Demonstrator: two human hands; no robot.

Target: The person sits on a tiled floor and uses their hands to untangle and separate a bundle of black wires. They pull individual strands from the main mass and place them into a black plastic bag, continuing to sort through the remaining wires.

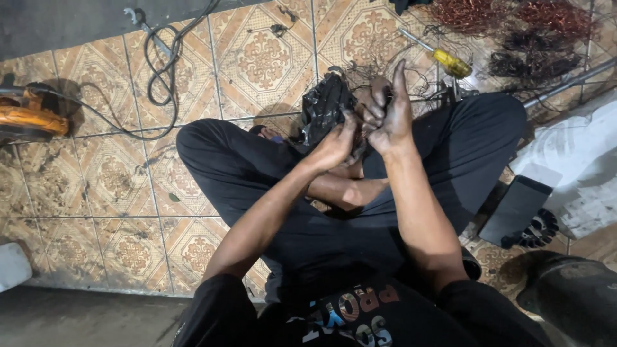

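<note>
I sit cross-legged on a patterned tile floor in black trousers. My left hand (335, 144) grips a black, greasy motor part (326, 106) held above my lap. My right hand (388, 112) is pressed against the right side of the same part, fingers curled on it and one finger pointing up. Both hands are smeared dark. Thin wires trail from the part toward the floor behind it.
An orange power tool (29, 112) with a looped black cable (160, 71) lies at left. A yellow-handled screwdriver (443, 59) and bundles of copper wire (508, 19) lie at the top right. A black flat panel (514, 209) and a fan-like piece (538, 230) rest at right.
</note>
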